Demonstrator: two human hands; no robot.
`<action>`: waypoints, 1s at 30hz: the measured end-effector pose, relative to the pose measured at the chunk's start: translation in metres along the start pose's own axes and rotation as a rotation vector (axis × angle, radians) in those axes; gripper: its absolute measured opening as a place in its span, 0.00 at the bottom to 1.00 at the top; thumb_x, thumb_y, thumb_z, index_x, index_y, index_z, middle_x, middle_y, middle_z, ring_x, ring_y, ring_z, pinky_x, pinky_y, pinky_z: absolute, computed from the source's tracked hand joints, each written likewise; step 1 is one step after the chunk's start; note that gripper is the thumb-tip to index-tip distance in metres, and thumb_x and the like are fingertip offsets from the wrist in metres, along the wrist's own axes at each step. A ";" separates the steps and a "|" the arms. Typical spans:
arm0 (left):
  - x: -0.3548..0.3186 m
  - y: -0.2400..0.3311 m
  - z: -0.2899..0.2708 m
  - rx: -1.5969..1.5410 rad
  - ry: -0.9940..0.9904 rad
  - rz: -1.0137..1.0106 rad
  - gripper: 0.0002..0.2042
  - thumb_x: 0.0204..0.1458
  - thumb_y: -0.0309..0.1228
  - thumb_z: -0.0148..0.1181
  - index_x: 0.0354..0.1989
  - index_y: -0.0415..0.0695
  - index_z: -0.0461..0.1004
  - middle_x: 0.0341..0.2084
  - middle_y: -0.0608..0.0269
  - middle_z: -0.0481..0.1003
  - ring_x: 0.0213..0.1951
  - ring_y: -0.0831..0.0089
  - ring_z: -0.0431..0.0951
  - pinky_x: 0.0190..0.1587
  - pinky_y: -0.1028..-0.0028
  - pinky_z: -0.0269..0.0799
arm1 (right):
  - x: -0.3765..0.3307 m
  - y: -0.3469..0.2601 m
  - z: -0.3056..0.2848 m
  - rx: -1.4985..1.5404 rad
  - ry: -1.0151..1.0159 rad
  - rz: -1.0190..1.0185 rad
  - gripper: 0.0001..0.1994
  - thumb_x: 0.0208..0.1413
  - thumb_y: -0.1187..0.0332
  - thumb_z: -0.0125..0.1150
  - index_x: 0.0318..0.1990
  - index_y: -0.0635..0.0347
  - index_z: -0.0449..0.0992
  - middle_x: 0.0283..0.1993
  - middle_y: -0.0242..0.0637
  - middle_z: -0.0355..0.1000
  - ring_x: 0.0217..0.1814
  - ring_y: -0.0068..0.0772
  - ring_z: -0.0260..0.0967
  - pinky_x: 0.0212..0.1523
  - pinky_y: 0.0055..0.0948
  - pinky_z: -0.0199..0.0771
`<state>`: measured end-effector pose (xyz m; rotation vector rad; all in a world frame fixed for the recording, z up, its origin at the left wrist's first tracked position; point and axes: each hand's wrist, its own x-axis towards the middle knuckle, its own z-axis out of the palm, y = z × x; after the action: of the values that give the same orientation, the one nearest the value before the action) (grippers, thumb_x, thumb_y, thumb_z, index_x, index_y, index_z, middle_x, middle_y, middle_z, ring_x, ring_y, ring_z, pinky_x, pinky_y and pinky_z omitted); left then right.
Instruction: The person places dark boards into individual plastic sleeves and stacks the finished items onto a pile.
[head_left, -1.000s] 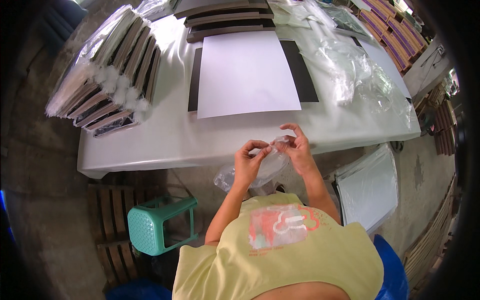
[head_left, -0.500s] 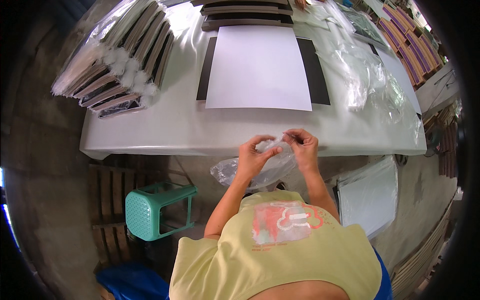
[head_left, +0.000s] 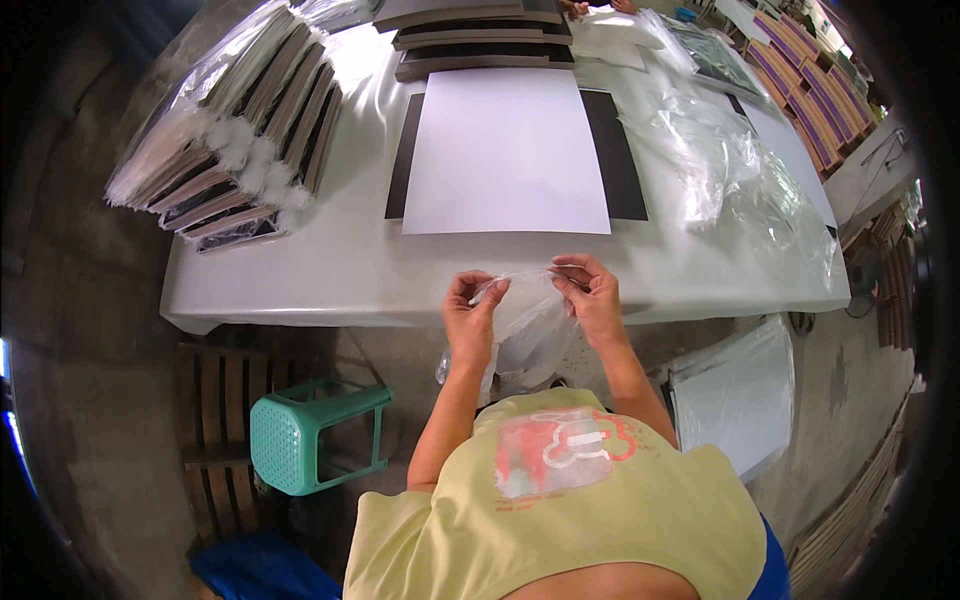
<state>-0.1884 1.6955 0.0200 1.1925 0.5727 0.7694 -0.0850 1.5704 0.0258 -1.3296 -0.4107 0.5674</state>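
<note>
Between my hands a clear plastic bag (head_left: 528,318) hangs down in front of the table's near edge. My left hand (head_left: 472,312) pinches one side of its top edge, and my right hand (head_left: 590,298) pinches the other side. Beyond them, a white sheet (head_left: 508,155) lies on the table over a dark board (head_left: 618,150), whose sides stick out left and right. Whether the bag's mouth is parted cannot be made out.
The table (head_left: 300,290) has a pale cover. Plastic-wrapped boards (head_left: 255,120) are stacked at its left, dark boards (head_left: 480,55) at the back, loose plastic (head_left: 720,160) at the right. A green stool (head_left: 320,435) is below left; a wrapped panel (head_left: 735,400) leans below right.
My hands have moved apart, the left one farther left, and the bag's top edge is now stretched between them. The view has shifted slightly.
</note>
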 end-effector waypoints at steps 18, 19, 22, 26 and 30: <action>-0.014 -0.003 0.002 0.369 -0.207 0.021 0.08 0.46 0.30 0.58 0.26 0.37 0.72 0.20 0.68 0.72 0.25 0.83 0.68 0.27 0.82 0.64 | -0.012 0.002 0.004 -0.046 0.003 -0.164 0.04 0.51 0.72 0.54 0.33 0.63 0.71 0.27 0.30 0.71 0.20 0.12 0.58 0.20 0.14 0.58; -0.016 0.002 0.010 0.324 -0.220 0.074 0.08 0.47 0.30 0.58 0.26 0.37 0.72 0.19 0.68 0.71 0.25 0.84 0.68 0.27 0.82 0.64 | -0.012 0.004 0.005 -0.041 0.016 -0.169 0.05 0.51 0.71 0.54 0.31 0.64 0.71 0.25 0.30 0.70 0.21 0.13 0.58 0.22 0.15 0.59; -0.021 0.009 0.014 0.316 -0.331 0.023 0.08 0.48 0.31 0.57 0.25 0.38 0.70 0.19 0.70 0.71 0.24 0.84 0.66 0.26 0.81 0.63 | -0.017 0.004 0.009 -0.072 0.068 -0.162 0.09 0.52 0.67 0.55 0.26 0.64 0.70 0.21 0.28 0.65 0.21 0.13 0.56 0.22 0.16 0.58; -0.022 0.001 0.012 0.167 -0.296 -0.038 0.10 0.47 0.33 0.57 0.24 0.39 0.69 0.18 0.71 0.70 0.22 0.85 0.64 0.24 0.82 0.61 | -0.023 -0.002 0.011 -0.207 0.074 -0.188 0.13 0.52 0.63 0.54 0.24 0.63 0.68 0.17 0.24 0.60 0.19 0.13 0.51 0.20 0.16 0.53; -0.023 -0.010 0.007 -0.120 -0.349 -0.278 0.10 0.47 0.34 0.58 0.23 0.40 0.70 0.17 0.72 0.69 0.21 0.85 0.63 0.25 0.84 0.60 | -0.022 0.006 0.001 -0.192 0.103 -0.175 0.10 0.50 0.64 0.57 0.29 0.61 0.68 0.15 0.22 0.59 0.17 0.11 0.50 0.18 0.15 0.50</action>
<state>-0.1951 1.6721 0.0119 1.0769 0.3846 0.3430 -0.1042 1.5591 0.0211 -1.4828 -0.5008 0.3174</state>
